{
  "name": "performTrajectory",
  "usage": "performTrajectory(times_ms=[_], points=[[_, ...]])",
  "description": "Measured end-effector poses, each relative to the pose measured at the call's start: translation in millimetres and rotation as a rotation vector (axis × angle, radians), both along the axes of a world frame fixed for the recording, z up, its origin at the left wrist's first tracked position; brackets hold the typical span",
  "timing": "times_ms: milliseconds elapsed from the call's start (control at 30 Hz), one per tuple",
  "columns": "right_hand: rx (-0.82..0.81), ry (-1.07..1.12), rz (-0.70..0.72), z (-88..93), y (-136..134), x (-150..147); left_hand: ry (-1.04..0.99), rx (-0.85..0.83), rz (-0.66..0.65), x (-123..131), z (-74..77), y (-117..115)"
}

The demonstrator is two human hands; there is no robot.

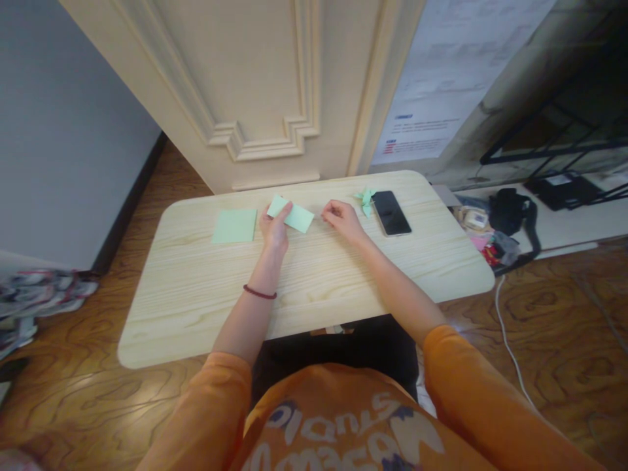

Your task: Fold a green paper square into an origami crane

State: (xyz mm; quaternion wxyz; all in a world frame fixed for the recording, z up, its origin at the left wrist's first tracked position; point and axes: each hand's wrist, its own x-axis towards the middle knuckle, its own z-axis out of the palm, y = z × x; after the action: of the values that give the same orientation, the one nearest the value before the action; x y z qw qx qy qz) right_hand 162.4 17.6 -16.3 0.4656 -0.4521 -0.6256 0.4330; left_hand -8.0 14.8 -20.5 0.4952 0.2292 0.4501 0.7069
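Note:
A folded rectangle of light green paper [300,218] is pinched in my left hand [275,226], with the thumb lying across its upper face. Just off the paper's right end, my right hand [342,218] hovers over the table with its fingers curled together. A small gap separates those fingertips from the paper, and nothing shows between them. To the left of my left hand, a flat square of the same green paper [234,226] lies on the table.
The pale wood-grain table [196,294] has rounded corners and stands against a panelled door [265,85]. At its right lie a folded green paper figure [366,201] and a black smartphone [392,213]. Beyond the right edge is a low shelf with assorted items. A white cable [507,340] runs along the floor.

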Motion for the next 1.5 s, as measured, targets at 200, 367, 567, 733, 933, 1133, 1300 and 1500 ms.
performTrajectory(times_ms=[200,367,567,733,933,1133,1300,1500], points=[[0.130,0.055,0.190,4.0,-1.5,-0.4,-0.031,-0.106,-0.408,5.1,2.0,-6.5],[0.126,0.003,0.237,3.1,-2.4,1.0,-0.023,-0.129,-0.467,5.7,6.7,-9.7],[0.092,-0.019,0.258,5.6,-2.9,3.8,0.043,-0.104,-0.307,1.2,10.9,-8.4],[-0.011,0.040,0.287,12.3,-6.3,3.4,0.089,-0.080,-0.329,0.1,8.3,-6.7],[-0.151,0.177,0.189,15.8,-6.1,0.7,0.169,-0.050,-0.387,1.4,13.6,-9.7],[-0.155,0.255,0.083,16.3,-4.3,0.4,0.170,0.009,-0.423,6.2,21.8,-14.9],[-0.158,0.264,0.067,18.0,-6.0,-0.4,0.287,0.065,-0.382,9.9,21.1,-16.4],[-0.160,0.281,0.084,21.9,-9.9,-3.3,0.287,0.059,-0.334,12.6,18.6,-17.3]])
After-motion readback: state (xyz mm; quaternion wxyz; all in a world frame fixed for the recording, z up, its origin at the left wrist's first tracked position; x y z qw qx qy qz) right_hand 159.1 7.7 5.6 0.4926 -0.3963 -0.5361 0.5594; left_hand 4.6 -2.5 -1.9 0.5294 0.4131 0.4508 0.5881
